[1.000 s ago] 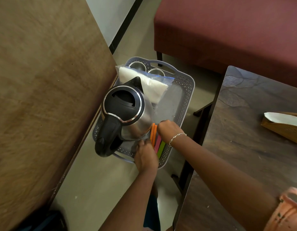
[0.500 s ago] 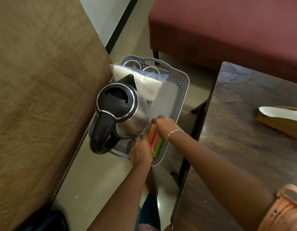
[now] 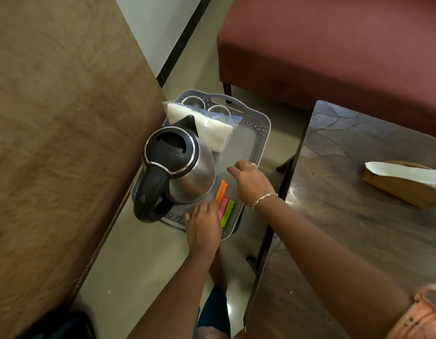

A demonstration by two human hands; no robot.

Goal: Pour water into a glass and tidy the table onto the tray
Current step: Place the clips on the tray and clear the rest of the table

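Observation:
A grey perforated tray (image 3: 257,133) sits low between two tables. It carries a steel kettle (image 3: 187,172) with a black lid and handle, a clear bag of white material (image 3: 207,129), two steel cups (image 3: 218,109) at the far end, and orange, pink and green sticks (image 3: 224,204). My left hand (image 3: 203,228) covers the tray's near rim where the handle is, fingers touching the tray beside the sticks. My right hand (image 3: 251,182) hovers over the tray's right side, fingers loosely curled and holding nothing.
A light wooden tabletop (image 3: 53,143) fills the left. A dark table (image 3: 358,228) on the right holds a woven holder with white paper (image 3: 403,182) and a pink basket (image 3: 422,316) at its near corner. A maroon couch (image 3: 334,45) stands behind. My foot is on the floor below the tray.
My right hand has come off the coloured sticks and moved up and right over the tray. My left hand stays at the near rim.

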